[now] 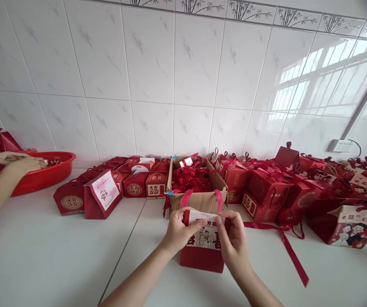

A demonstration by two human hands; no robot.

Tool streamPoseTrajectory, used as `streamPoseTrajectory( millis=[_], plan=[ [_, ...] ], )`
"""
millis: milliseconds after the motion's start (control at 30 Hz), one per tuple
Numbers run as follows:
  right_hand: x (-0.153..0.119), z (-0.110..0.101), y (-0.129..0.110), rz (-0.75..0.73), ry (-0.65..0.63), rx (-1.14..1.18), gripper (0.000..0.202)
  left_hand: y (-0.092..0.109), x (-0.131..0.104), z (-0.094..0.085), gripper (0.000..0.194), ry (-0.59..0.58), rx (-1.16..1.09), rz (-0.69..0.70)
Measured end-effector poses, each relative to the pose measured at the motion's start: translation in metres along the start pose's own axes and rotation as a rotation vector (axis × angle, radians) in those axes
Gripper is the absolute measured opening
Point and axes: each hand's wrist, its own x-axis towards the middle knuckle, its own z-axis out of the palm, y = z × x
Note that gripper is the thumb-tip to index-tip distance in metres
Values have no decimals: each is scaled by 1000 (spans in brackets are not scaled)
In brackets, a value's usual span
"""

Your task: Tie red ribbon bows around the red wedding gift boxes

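Observation:
A red gift box (pixel 202 259) with a white top edge and a printed couple on its front stands on the white table in front of me. My left hand (pixel 183 230) grips its upper left side, thumb across the front. On the upper right side, my right hand (pixel 234 236) pinches the top edge between thumb and fingers. Just behind the box is an open cardboard box (pixel 199 200) filled with red ribbons (pixel 192 177).
Finished-looking red boxes (pixel 135 183) line the wall at left, more (pixel 266 187) at right. A loose ribbon (pixel 294 256) lies right of me. At far left, another person's hands (pixel 20 164) are over a red basin (pixel 55 175). A socket (pixel 342 146) is on the wall.

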Motion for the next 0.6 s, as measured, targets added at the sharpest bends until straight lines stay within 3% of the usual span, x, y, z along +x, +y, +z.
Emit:
streamPoseTrajectory(
  millis=[100, 167, 200, 267, 333, 367, 467, 567, 600],
  plan=[
    [32, -10, -16, -43, -169, 4, 14, 2, -2, -1, 28, -42, -52, -71],
    [71, -5, -25, -82, -173, -11, 15, 3, -3, -2, 28, -64, -69, -96],
    [93, 4, -27, -110, -162, -29, 12, 4, -3, -3, 28, -68, -67, -97],
    [136, 31, -26, -158, -285, -190, 14, 5, -3, -4, 28, -66, -55, -91],
    [170, 67, -16, -195, -596, -518, 25, 3, -4, -5, 29, -57, -47, -104],
    [182, 86, -9, -205, -681, -568, 24, 1, -4, -5, 30, -49, -50, -118],
    [198, 132, 17, -214, -895, -658, 14, -6, -6, -6, 35, -20, -80, -153],
    [195, 153, 41, -220, -1038, -745, 2, -13, -7, -8, 38, -11, -102, -158],
    [193, 155, 47, -229, -1047, -771, 7, -15, -8, -8, 38, -15, -106, -161]
  ],
)
